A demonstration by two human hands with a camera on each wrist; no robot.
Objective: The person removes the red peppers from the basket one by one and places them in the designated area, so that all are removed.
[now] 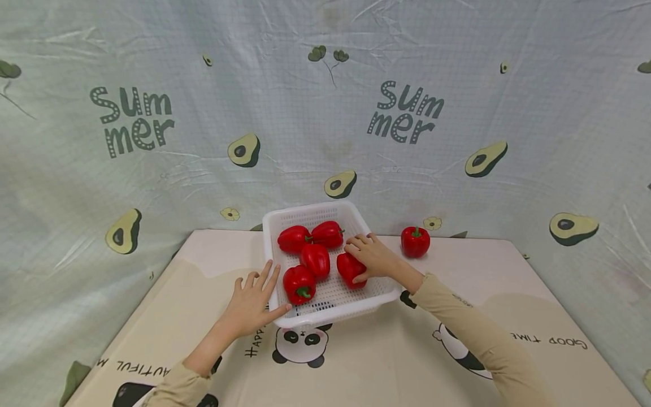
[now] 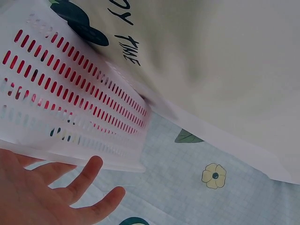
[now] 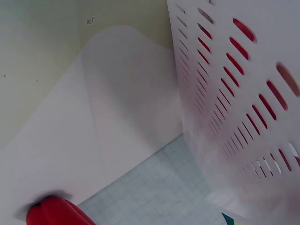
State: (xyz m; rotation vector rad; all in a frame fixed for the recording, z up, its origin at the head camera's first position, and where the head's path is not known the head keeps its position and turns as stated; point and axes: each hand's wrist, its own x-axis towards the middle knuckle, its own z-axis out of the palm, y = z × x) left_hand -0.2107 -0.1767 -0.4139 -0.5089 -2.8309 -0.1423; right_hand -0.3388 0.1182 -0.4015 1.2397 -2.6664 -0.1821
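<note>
A white perforated plastic basket (image 1: pixel 333 310) holds several red bell peppers. Inside its right part, my right hand (image 1: pixel 375 259) grips one bell pepper (image 1: pixel 350 270), fingers over the top and thumb on the near side. At the basket's left rim is my left hand (image 1: pixel 249 305), fingers spread and thumb over the near left corner. The left wrist view shows this hand (image 2: pixel 61 192) beside the slotted basket wall (image 2: pixel 70 79). Only the basket's outer side (image 3: pixel 211 117) appears in the right wrist view; the right hand is out of that picture.
Another red bell pepper (image 1: pixel 415 242) stands on the table right of the basket, near the back edge; part of a red pepper (image 3: pixel 58 213) appears in the right wrist view. The table cover (image 1: pixel 407 362) has panda prints. Behind it hangs a curtain (image 1: pixel 285 102) printed with avocados.
</note>
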